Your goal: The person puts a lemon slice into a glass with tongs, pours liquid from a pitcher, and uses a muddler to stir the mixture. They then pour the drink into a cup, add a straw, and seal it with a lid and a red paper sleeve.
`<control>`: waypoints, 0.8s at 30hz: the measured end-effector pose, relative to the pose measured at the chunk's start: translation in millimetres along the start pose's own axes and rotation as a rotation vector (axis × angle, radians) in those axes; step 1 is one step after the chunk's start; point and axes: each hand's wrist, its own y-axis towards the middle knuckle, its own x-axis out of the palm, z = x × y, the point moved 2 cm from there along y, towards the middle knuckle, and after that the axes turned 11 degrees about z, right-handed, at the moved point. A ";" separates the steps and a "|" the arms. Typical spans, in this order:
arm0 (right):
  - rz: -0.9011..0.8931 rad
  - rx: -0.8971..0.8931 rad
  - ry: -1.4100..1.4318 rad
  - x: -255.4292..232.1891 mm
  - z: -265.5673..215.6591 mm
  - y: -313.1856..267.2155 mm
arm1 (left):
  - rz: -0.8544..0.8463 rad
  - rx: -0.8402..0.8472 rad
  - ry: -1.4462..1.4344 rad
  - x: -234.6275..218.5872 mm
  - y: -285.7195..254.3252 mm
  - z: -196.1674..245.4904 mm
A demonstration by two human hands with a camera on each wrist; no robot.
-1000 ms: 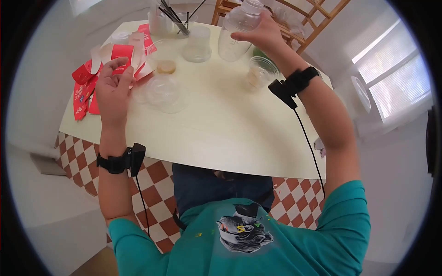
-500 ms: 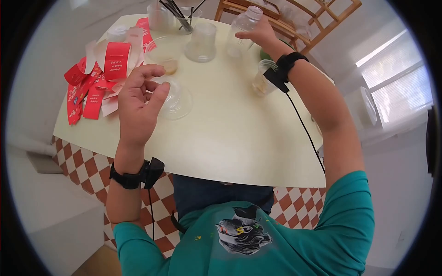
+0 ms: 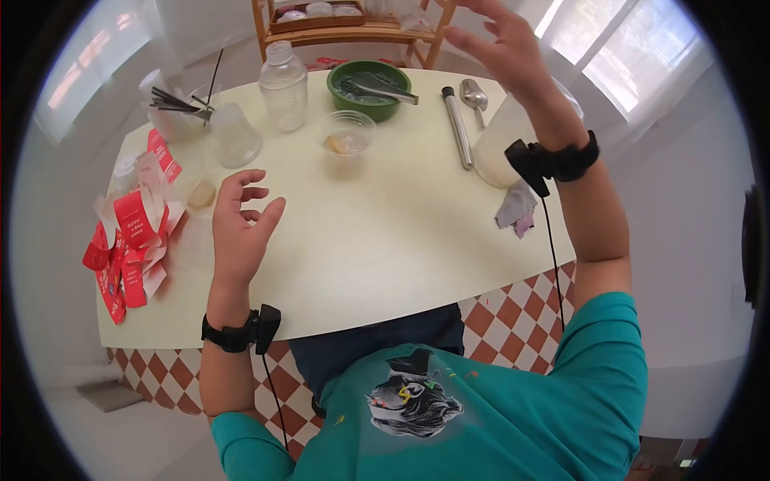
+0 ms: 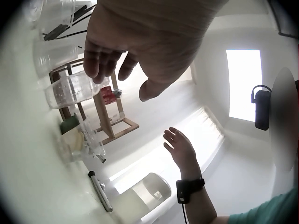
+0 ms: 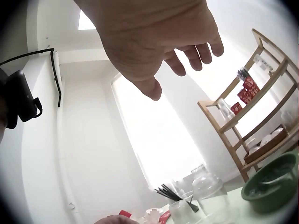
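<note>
My right hand (image 3: pixel 513 60) is raised over the right side of the table, fingers relaxed and holding nothing. In the head view it overlaps the space above a large clear pitcher (image 3: pixel 493 152). My left hand (image 3: pixel 241 236) hovers over the table's left part, fingers loosely bent and empty; the left wrist view shows the same hand (image 4: pixel 149 46) with thumb apart from fingers. A clear shaker bottle (image 3: pixel 285 100) stands upright at the back. In front of it is a clear plastic cup (image 3: pixel 345 156) with pale yellowish contents. A green bowl (image 3: pixel 341 100) carries metal tongs (image 3: pixel 381 90).
A metal muddler (image 3: pixel 457 128) with a dark end and a metal scoop (image 3: pixel 474 94) lie at the back right. A crumpled cloth (image 3: pixel 516 210) sits near the pitcher. Red paper packaging (image 3: pixel 132 220), black straws (image 3: pixel 180 104) and an upturned clear cup (image 3: pixel 237 136) occupy the left. Behind stands a wooden shelf (image 3: pixel 353 34).
The right hand has let go of the shaker bottle, which now stands on the table, and moved right and up toward the pitcher. The left hand moved away from the packaging. The head view has turned right.
</note>
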 end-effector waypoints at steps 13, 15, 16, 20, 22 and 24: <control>-0.189 0.600 0.042 -148.1 192.2 -84.8 | -0.008 -0.031 -0.004 88.2 32.1 3.5; -0.173 0.565 0.124 -147.0 193.2 -86.9 | -0.014 -0.003 0.009 95.5 25.1 10.9; -0.156 0.525 0.199 -146.4 190.6 -86.3 | -0.019 0.026 0.015 98.5 21.9 13.6; -0.122 0.499 0.214 -143.5 182.5 -84.7 | -0.009 0.016 0.036 102.1 13.6 15.9; -0.119 0.532 0.239 -144.2 173.9 -86.3 | -0.011 -0.001 0.024 102.0 11.0 15.9; -0.125 0.565 0.226 -146.0 170.6 -91.0 | -0.016 0.007 0.036 100.5 5.1 18.2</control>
